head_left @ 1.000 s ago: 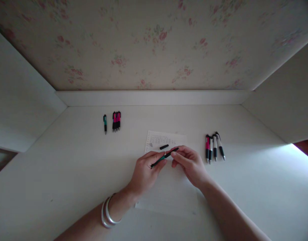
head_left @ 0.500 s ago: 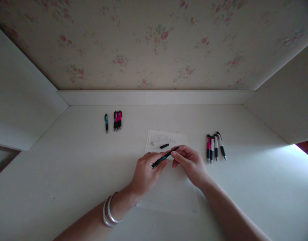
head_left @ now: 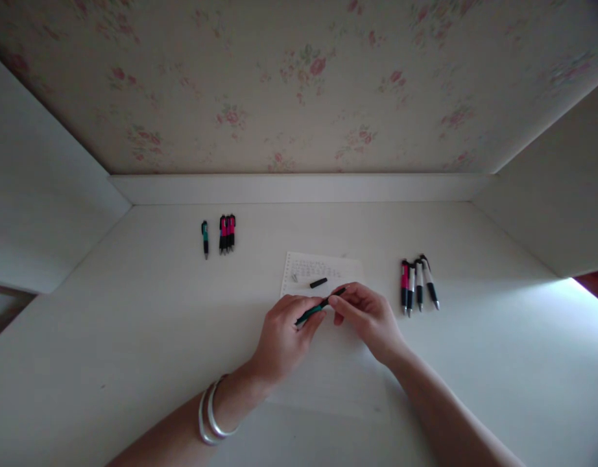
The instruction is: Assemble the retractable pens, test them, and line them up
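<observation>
Between my two hands is a teal and black pen (head_left: 310, 312), tilted up toward the right above a sheet of paper. My left hand (head_left: 285, 334) is closed around its teal barrel. The thumb and fingers of my right hand (head_left: 370, 319) pinch its dark far end. Just beyond the pen, a short black grip sleeve (head_left: 318, 283) lies on the lined paper (head_left: 350, 267), which carries handwriting along its top. Beside the sleeve sits a small metallic pen tip (head_left: 294, 277), too small to make out fully.
One teal pen (head_left: 205, 240) and a cluster of several pink pens (head_left: 227, 234) lie at the back left. On the right are several more pens, one pink (head_left: 405, 287) and the others white (head_left: 419, 285). White side panels and a flowered wall (head_left: 299, 97) enclose the desk.
My right thumb has shifted slightly left along the pen, toward my left hand. The other pens, the sleeve and the paper stay where they were.
</observation>
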Tool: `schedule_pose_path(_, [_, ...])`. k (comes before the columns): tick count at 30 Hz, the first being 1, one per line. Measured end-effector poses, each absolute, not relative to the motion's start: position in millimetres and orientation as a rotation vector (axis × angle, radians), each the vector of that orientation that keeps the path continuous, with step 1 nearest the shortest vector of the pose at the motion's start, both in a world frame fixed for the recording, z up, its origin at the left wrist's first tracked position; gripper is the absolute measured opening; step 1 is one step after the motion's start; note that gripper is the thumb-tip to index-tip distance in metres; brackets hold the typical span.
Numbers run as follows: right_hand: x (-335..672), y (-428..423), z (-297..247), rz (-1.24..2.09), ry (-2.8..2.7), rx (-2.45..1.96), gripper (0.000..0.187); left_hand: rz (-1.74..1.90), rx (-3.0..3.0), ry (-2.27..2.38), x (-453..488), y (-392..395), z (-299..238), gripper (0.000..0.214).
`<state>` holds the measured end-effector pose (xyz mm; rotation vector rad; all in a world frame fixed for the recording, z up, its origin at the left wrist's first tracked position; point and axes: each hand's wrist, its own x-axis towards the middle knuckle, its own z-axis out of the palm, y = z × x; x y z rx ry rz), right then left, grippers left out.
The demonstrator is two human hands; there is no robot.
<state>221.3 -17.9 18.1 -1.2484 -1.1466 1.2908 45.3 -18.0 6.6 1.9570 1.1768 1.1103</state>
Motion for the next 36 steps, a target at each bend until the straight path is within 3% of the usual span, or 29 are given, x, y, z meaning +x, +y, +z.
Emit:
schedule_pose_path(4, [220.2,-18.6,17.7,1.322,-1.134,-1.233,0.026,1.096,1.935,1.193,45.5,-19.5,8.1,0.016])
schedule_pose_path(8, [219.1,-20.2,19.2,1.331,-1.094,-1.151,0.038,1.066,1.907,1.177,44.8,-20.7,9.3,0.017])
schedule_pose_path(11, [219.6,-19.4,19.6,1.312,-1.128,-1.178,0.027,1.060,1.919,1.164,44.5,-21.0,9.5,0.016])
schedule_pose_path(19, [219.2,-21.5,17.2,1.368,-1.089,-1.106,0.031,1.064,1.876,1.129,45.3,-22.4,12.0,0.014])
schedule_pose_path(22, [219.4,-21.7,17.4,1.326,-1.155,-1.094,0.020,1.062,1.856,1.143,45.0,-22.4,10.2,0.014])
schedule_pose_path(25, [220.6,-20.1,17.2,1.232,-1.215,-1.195,0.028,1.088,1.879,1.124,45.4,-21.3,7.8,0.015])
schedule_pose_path(27, [221.1,-19.8,17.0,1.272,-1.191,-1.204,0.022,1.101,1.889,1.108,45.7,-20.3,7.2,0.015])
schedule_pose_path(30, [220.9,-20.8,16.9,1.350,-1.136,-1.115,0.032,1.101,1.877,1.113,45.7,-19.4,7.8,0.015])
schedule_pose_path(33, [221.0,-21.3,17.0,1.289,-1.199,-1.083,0.016,1.097,1.875,1.124,45.4,-20.2,8.6,0.015])
schedule_pose_path(36, [222.0,-21.0,17.3,1.220,-1.238,-1.132,0.022,1.093,1.889,1.101,45.2,-21.4,9.4,0.015])
